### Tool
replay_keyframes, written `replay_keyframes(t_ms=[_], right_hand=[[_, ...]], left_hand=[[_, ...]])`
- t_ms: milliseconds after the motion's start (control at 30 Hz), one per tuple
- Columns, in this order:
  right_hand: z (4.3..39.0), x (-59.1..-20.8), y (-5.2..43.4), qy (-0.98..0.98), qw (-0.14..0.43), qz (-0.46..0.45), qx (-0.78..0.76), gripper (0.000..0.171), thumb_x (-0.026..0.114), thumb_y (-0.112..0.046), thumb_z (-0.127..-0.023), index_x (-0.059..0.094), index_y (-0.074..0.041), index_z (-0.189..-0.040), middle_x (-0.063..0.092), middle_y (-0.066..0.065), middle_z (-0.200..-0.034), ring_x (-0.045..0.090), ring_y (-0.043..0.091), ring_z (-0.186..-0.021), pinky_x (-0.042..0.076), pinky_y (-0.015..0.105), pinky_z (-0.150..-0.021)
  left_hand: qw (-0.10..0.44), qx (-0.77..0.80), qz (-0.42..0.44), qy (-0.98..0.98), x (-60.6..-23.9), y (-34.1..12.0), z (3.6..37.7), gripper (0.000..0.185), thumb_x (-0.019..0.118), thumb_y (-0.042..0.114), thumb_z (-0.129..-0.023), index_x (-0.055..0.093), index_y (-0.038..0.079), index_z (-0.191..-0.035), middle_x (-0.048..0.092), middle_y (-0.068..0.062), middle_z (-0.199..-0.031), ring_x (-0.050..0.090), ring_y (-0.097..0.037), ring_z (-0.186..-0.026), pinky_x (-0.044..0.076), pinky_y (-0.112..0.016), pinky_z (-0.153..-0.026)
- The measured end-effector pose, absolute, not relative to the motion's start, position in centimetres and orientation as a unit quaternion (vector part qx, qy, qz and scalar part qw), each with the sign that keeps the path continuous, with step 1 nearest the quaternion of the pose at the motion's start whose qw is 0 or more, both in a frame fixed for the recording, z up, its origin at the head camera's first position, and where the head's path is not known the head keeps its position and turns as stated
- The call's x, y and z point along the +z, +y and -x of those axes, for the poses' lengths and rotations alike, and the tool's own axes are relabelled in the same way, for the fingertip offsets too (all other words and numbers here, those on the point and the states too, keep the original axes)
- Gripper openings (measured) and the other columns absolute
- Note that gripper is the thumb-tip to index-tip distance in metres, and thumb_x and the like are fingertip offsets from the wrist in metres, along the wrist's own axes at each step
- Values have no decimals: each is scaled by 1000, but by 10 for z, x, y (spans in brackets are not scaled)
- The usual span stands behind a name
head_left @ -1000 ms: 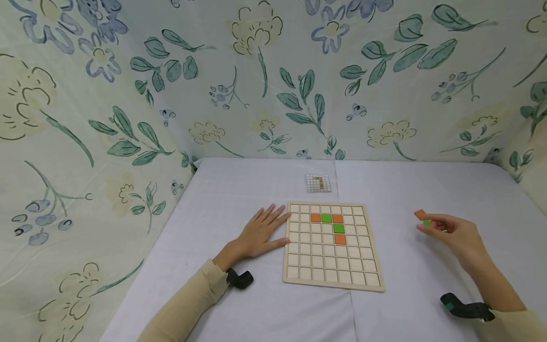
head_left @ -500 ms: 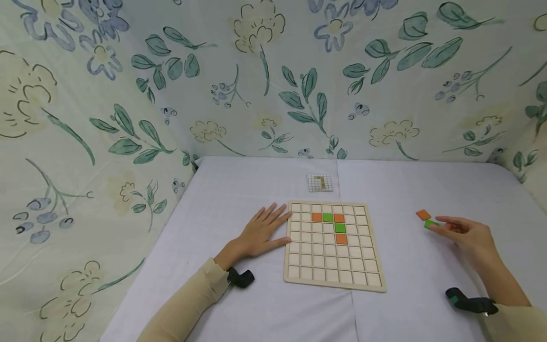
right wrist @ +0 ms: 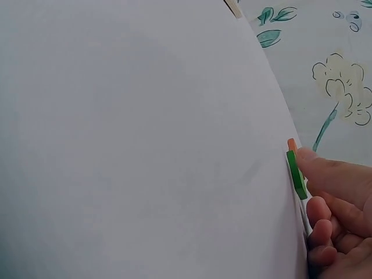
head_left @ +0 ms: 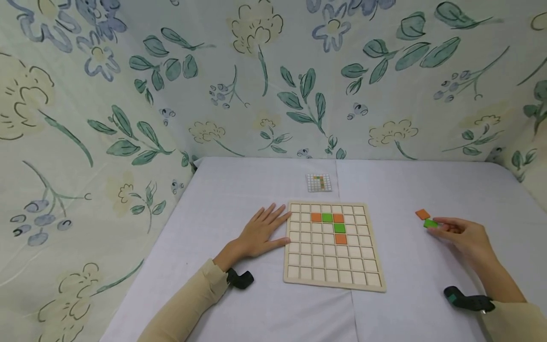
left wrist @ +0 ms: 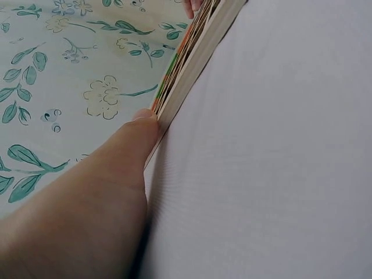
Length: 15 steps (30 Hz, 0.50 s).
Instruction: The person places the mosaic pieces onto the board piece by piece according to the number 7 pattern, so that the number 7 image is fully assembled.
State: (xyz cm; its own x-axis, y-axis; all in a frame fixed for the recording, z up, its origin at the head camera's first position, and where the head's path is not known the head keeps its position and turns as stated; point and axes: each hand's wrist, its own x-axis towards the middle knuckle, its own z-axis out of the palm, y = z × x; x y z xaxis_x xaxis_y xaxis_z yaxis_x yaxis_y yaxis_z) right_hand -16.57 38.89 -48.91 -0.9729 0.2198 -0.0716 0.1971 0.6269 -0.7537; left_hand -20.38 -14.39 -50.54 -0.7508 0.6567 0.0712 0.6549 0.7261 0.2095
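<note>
A wooden grid board [head_left: 334, 280] lies on the white table; its edge [left wrist: 195, 55] also shows in the left wrist view. Three orange tiles [head_left: 315, 217] and two green ones [head_left: 339, 228] sit in its cells. My left hand [head_left: 261, 232] lies flat beside the board, and its thumb [left wrist: 142, 125] touches the board's left edge. To the right of the board, my right hand [head_left: 437, 227] pinches a loose green tile [head_left: 430, 223] [right wrist: 296, 174] low at the table. A loose orange tile [head_left: 422, 214] [right wrist: 291, 144] lies just beyond it.
A small printed pattern card [head_left: 318, 183] lies behind the board. Flowered cloth walls [head_left: 273, 80] close the table in at the back and on both sides. A black wrist-camera mount [head_left: 467, 300] sits on my right forearm.
My right hand has shifted a little to the right and come lower with the green tile, beside the orange tile. The left hand and the board have stayed put.
</note>
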Motion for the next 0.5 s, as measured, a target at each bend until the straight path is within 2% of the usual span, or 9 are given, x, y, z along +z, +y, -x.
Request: replay_keyframes(t_ms=[267, 500], right_hand=[[166, -493, 389, -918, 25, 105, 382, 63, 76, -39, -89, 61, 11, -126, 54, 1, -83, 41, 13, -76, 37, 25, -56], [166, -495, 386, -931, 39, 89, 353, 52, 74, -28, -92, 63, 13, -122, 54, 6, -85, 41, 14, -73, 35, 26, -54]], left_hand=[[4, 110, -352, 929, -505, -144, 203, 78, 33, 67, -100, 15, 23, -162, 10, -3, -167, 3, -28, -152, 4, -51, -120], [4, 114, -354, 928, -506, -145, 204, 79, 32, 68, -100, 15, 23, -162, 10, -3, -167, 4, -29, -152, 5, -51, -120]])
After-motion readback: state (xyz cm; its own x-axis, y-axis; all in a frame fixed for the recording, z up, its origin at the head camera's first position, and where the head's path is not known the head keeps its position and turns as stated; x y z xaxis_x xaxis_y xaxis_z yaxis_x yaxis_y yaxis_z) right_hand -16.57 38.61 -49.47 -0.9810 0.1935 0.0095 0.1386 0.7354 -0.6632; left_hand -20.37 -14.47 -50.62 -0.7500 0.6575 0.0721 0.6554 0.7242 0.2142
